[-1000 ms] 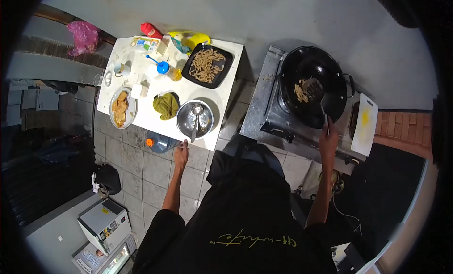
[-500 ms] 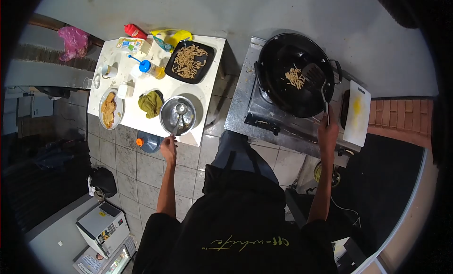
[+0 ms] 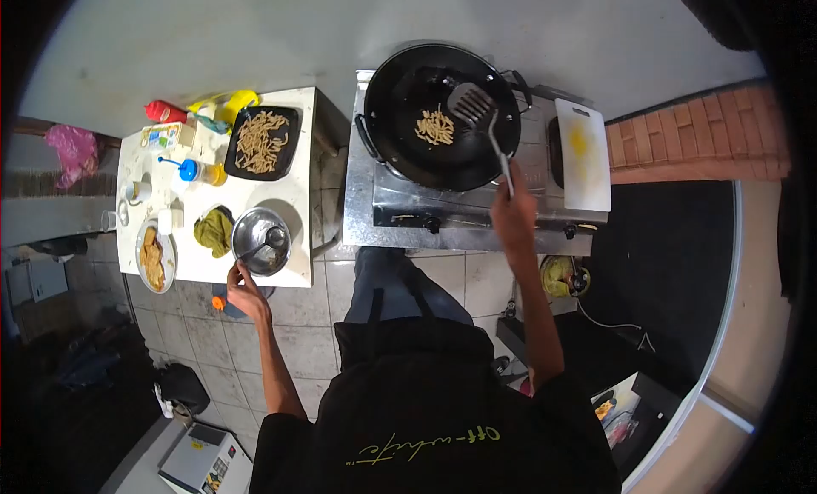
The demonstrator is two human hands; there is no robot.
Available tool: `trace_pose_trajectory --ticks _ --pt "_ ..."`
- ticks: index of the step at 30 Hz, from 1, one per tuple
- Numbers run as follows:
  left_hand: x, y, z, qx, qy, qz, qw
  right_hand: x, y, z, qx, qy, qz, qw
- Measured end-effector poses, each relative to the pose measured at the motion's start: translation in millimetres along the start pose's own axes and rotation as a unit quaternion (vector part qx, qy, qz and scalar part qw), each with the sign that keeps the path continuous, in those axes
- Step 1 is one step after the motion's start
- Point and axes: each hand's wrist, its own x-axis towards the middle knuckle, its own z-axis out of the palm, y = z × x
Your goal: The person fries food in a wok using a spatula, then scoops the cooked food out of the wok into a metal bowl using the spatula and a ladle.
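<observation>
My right hand (image 3: pixel 515 211) is closed round the handle of a slotted turner (image 3: pixel 472 103). The turner's head is over the right part of a black wok (image 3: pixel 400 158), beside a small heap of pale brown strips (image 3: pixel 435 127). At the left table, my left hand (image 3: pixel 247 295) is at the near rim of a steel bowl (image 3: pixel 283 217). Its fingers pinch the handle end of a ladle (image 3: pixel 274 236), whose head rests inside the bowl. Left of the bowl lies a crumpled green cloth (image 3: pixel 214 231).
The wok stands on a steel stove (image 3: pixel 362 213). A stained white cutting board (image 3: pixel 585 179) lies at its right. On the white table (image 3: pixel 298 277) are a black tray of strips (image 3: pixel 260 143), a blue-capped bottle (image 3: pixel 202 171) and a plate of fried food (image 3: pixel 153 260). A floor gap separates table and stove.
The view has shifted, so table and stove appear farther left. The turner's head has moved toward the wok's far side. The ladle has swung toward the right of the bowl.
</observation>
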Motion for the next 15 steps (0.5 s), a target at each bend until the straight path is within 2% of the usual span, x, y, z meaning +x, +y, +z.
trace_pose_trajectory --ticks 2,4,5,7,9,10,11,12,15 --pt "2 11 -2 0.017 0.007 0.012 1.0 -8 -5 4 -0.026 -0.028 -0.017 0.999" --pt "0 17 -8 -0.053 0.012 0.041 0.998 -13 -1 7 -0.029 -0.021 -0.019 0.999" --pt "1 11 -8 -0.018 0.032 0.049 0.998 -16 1 13 -0.033 -0.022 -0.018 0.999" --pt "2 1 -10 -0.007 0.069 0.051 0.996 -18 21 23 0.031 -0.033 -0.038 0.998" --pt "-3 30 -25 -0.042 0.059 -0.019 0.997 -20 38 33 0.091 -0.005 -0.02 0.996" --pt "-5 41 -30 -0.069 0.076 -0.01 0.995 -25 38 34 0.097 -0.003 -0.026 0.995" --pt "-12 68 -37 -0.16 0.104 -0.009 0.982 -28 27 24 0.26 -0.052 0.119 0.957" --pt "-14 80 -44 -0.172 0.103 0.009 0.98 -33 19 20 0.407 -0.104 0.26 0.87" --pt "-16 139 -57 -0.224 0.1 0.037 0.969 -40 7 19 0.451 -0.064 0.281 0.844"
